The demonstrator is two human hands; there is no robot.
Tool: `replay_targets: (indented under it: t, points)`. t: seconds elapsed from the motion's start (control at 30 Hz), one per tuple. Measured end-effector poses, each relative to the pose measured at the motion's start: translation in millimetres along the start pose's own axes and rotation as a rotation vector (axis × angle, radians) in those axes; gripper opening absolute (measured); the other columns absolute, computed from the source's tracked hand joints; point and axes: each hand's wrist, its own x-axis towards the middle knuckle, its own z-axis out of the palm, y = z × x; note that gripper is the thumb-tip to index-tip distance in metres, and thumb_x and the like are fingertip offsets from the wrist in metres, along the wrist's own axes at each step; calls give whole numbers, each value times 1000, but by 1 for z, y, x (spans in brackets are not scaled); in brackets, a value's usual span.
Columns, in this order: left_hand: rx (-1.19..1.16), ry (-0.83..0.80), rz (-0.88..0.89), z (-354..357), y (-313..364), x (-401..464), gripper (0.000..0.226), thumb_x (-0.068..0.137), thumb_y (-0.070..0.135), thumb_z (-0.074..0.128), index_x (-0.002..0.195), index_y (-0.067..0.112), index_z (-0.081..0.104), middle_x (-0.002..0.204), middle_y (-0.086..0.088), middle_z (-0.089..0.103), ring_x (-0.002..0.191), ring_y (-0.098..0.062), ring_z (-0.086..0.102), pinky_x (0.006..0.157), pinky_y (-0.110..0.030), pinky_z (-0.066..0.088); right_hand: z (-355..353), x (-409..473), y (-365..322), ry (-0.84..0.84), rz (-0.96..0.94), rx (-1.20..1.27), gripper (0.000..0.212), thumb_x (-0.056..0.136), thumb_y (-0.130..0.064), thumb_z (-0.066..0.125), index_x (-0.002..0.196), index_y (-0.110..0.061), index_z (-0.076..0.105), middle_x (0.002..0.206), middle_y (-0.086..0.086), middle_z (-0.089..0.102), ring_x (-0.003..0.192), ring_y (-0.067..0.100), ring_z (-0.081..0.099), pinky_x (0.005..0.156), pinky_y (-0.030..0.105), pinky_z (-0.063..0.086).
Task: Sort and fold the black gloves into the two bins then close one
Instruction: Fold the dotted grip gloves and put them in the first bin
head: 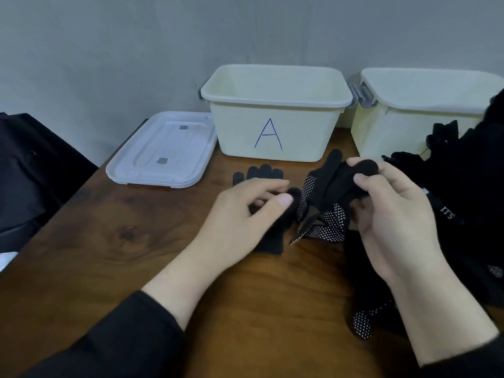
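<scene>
Wooden counter (pixel 114 241) against a grey wall: my left hand (pixel 245 214) pinches a glove (pixel 272 236) lying flat, my right hand (pixel 392 214) grips a dotted glove (pixel 327 197) raised before bin A (pixel 275 115); second bin (pixel 425 105) right, lid (pixel 163 151) left

1. The right bin (pixel 425 105) runs off the picture's right edge, and dark cloth covers its front, so any letter on it can't be read.
2. The glove pile (pixel 463 200) is cut by the right edge; how many gloves it holds can't be told.
3. The left hand (pixel 245 211) covers the middle of a plain glove (pixel 257 173); only its fingertips and cuff show.
4. The right hand (pixel 390 211) hides part of the dotted glove (pixel 327 214).
5. The dark object (pixel 32 165) at left is cropped and unclear.
</scene>
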Motion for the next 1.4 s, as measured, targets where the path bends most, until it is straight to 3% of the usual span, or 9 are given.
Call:
replay_targets:
  t: [0.13,0.27,0.47,0.6,0.7,0.83,1.07,1.23,1.4]
  points:
    - [-55,-212,-88,30,8,0,65,91,38,71,149,41,43,132,25,57,112,11,59,98,-11,44,5,-2,9,-70,-44,-33,22,102,-8,55,119,-13,67,106,8,75,100,26,73,89,44,57]
    - [-219,-38,-156,31,1,6,42,94,20,71,122,49,60,95,12,72,94,-7,68,88,-16,49,7,-4,13,-195,-34,-146,40,100,-16,61,138,-24,55,110,1,76,110,16,70,105,39,48]
    - [-391,80,-221,21,-4,7,44,89,2,70,123,30,68,99,5,74,95,-10,71,81,-22,56,14,-12,11,-380,-39,-277,25,84,-28,73,106,-40,76,105,-11,77,100,3,70,83,20,51]
    - [-476,107,-159,20,2,6,48,89,-2,70,129,24,64,93,3,73,90,-13,71,77,-22,56,12,-10,19,-317,-31,-429,29,90,-16,74,110,-38,73,111,-17,75,109,2,68,101,34,52]
    - [-596,122,-115,20,-1,7,41,94,2,67,127,25,64,91,-1,71,91,-22,66,94,-38,54,9,-8,22,-207,-7,-320,23,98,-9,62,98,-22,80,101,-1,78,102,21,73,97,50,55]
    - [-711,123,-92,16,-7,10,37,89,8,65,121,24,71,104,-9,67,102,-24,60,103,-44,47,7,-4,17,-83,38,-23,23,102,-6,53,94,-11,75,98,11,76,91,23,71,78,40,60]
    - [-740,89,-43,7,-13,9,37,97,26,41,72,9,64,103,-11,71,113,-25,63,97,-45,46,3,-1,9,-143,41,385,35,97,3,32,102,-5,65,113,20,70,114,36,66,108,54,47]
    - [-561,73,-134,9,-9,9,41,99,49,46,120,22,67,119,-2,74,119,-17,66,107,-50,48,3,-1,6,-211,84,316,38,95,0,31,116,-4,63,120,19,70,117,34,67,97,46,53]
    - [-516,-167,-186,9,1,4,31,105,34,51,124,19,71,124,1,72,122,-15,63,112,-43,42,6,-6,5,-273,64,191,38,97,6,35,127,8,57,126,24,67,123,37,62,107,51,46]
